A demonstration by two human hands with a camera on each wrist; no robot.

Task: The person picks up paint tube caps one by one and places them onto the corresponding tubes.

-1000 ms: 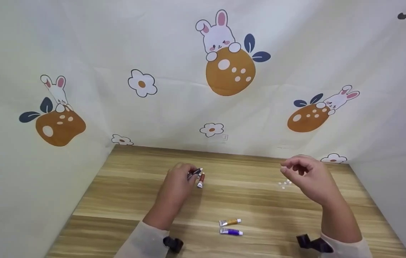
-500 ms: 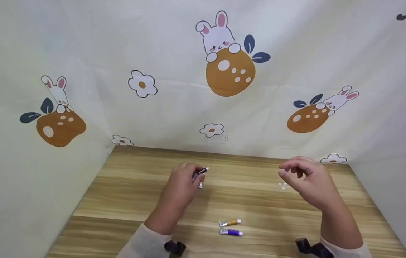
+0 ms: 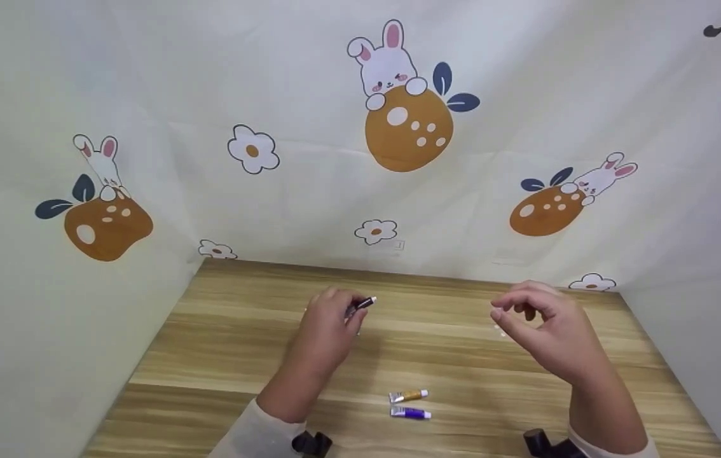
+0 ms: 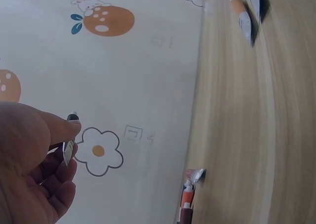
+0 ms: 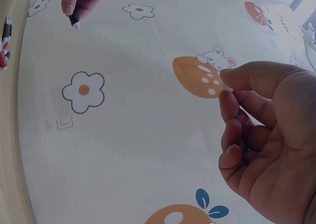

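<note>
My left hand [image 3: 327, 331] pinches a small black paint tube [image 4: 69, 144] with a white tip, held above the table. The tip points up and to the right in the head view. Between thumb and index finger, my right hand [image 3: 548, 334] pinches a tiny white piece [image 5: 225, 87], perhaps a tube cap. A few white bits [image 3: 499, 331] lie beneath that hand, partly hidden by it. Several other paint tubes [image 4: 186, 199] lie together below the left hand, which mostly covers them in the head view.
An ochre paint tube [image 3: 411, 395] and a purple paint tube [image 3: 412, 413] lie side by side near the front of the wooden table [image 3: 220, 356]. Cloth walls [image 3: 297, 203] printed with rabbits and flowers enclose its back and sides.
My left hand has shifted slightly right with the black paint tube and now covers the reddish-brown tube on the table. My right hand has moved a little left, still pinching.
</note>
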